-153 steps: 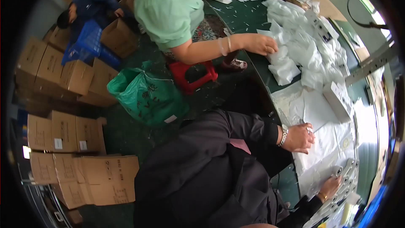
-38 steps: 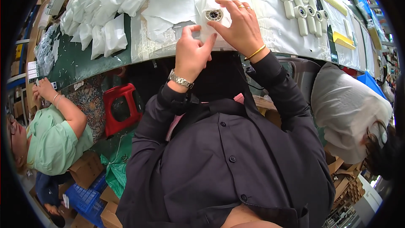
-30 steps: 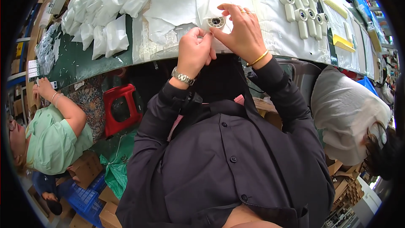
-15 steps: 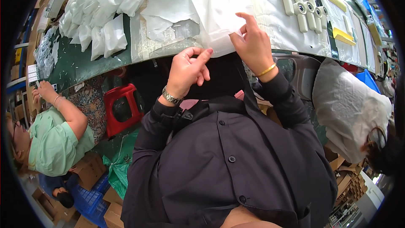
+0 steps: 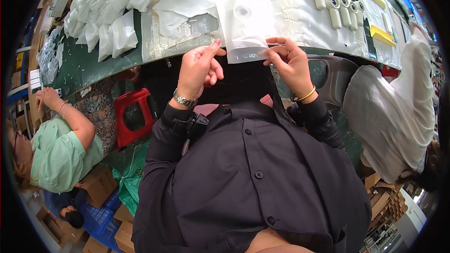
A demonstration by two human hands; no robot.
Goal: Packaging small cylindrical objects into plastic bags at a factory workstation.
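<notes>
On the table in front of me lies a frosted white plastic bag [image 5: 246, 35], its clear near end reaching over the table edge. A pale thing with a round grey face [image 5: 243, 11] shows faintly through the film. My right hand [image 5: 290, 61] pinches the bag's near right corner between thumb and fingers. Beside the bag's left edge is my left hand [image 5: 199, 68], thumb and index finger apart and the other fingers loosely curled. Nothing shows in it; whether its index fingertip touches the bag I cannot tell.
Filled white bags [image 5: 112, 0] are heaped at the left. White handled devices with round dark faces [image 5: 332, 2] lie in rows at the right, near a yellow strip [image 5: 382, 36]. A co-worker in green [image 5: 65, 154] sits at left by a red stool [image 5: 133, 117]; another in white [image 5: 389, 112] is at right.
My right hand has come down toward me, from above the film to a pinch at the bag's near corner. The bag now lies straighter, its round content visible. The co-worker at right has reached toward the table.
</notes>
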